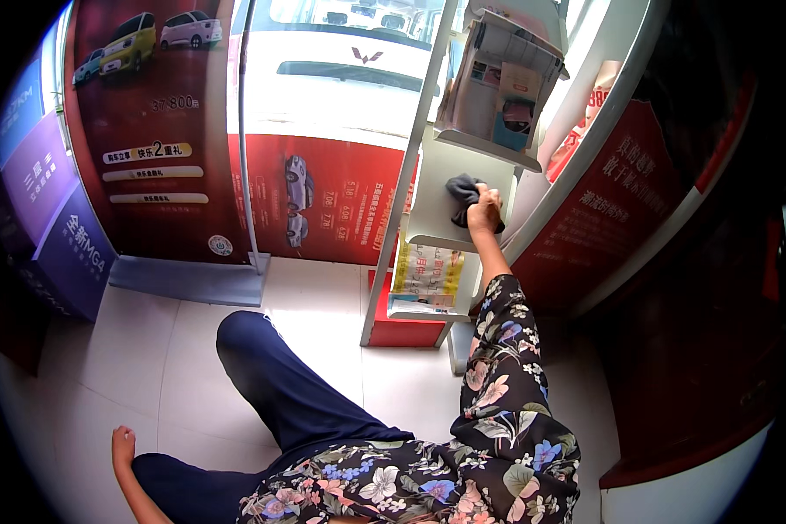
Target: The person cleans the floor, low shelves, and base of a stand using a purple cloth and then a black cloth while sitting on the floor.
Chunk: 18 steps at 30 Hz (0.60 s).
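Note:
My right hand [486,211] is shut on a dark grey cloth [462,191]. The cloth lies bunched against the white panel of a middle shelf [428,196] on a brochure rack. Above that hand, the rack's upper shelf holds brochures and papers [491,78]. Below it, a lower shelf carries a yellow and white printed sheet [427,272] that bears writing. Down at the left, beside my bent knee, my left hand [123,445] is curled into a loose fist, with nothing visible in it.
A dark red roll-up banner [164,131] stands on a grey base [187,280] at the left, near purple display boxes [42,170]. Behind the rack are a red poster [314,203] and a white vehicle [347,85]. Another red banner [602,196] closely borders the rack's right side.

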{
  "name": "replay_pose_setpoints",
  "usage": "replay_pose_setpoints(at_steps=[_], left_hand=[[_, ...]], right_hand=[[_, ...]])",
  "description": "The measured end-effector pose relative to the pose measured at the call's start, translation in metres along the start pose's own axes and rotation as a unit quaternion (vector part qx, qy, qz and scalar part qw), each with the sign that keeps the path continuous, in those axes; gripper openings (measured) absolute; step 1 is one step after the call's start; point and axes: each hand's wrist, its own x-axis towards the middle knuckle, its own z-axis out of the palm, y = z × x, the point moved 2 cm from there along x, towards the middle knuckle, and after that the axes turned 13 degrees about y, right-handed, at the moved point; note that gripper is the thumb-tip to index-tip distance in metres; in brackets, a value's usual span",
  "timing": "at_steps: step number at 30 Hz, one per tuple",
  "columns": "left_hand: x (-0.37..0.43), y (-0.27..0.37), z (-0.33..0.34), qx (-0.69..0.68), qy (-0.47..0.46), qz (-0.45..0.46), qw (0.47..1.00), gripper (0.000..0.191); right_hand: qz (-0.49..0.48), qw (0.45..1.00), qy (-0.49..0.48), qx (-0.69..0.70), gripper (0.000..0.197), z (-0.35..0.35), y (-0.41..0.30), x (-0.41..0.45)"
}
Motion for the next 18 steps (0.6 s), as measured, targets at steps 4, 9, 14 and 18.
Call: replay_pose_setpoints(at_steps=[4,9,14,18], left_hand=[[-0.010,-0.010,-0.003,0.008,0.008,-0.021,1.000,0.017],[-0.015,-0.012,-0.007,0.020,-0.001,-0.041,0.999,0.016],[-0.018,-0.018,-0.007,0.016,-0.009,-0.033,0.999,0.015],[-0.016,-0.013,-0.007,0.026,-0.003,-0.019,0.999,0.014]], right_hand=[[0.013,0.998,0.054,-0.015,0.036,0.017,0.002,0.038],[0.045,0.993,0.025,-0.106,0.030,0.026,-0.004,0.054],[0.198,0.966,0.002,-0.167,0.026,0.017,0.013,0.027],[0.174,0.964,-0.027,-0.199,0.022,0.007,0.047,-0.006]])
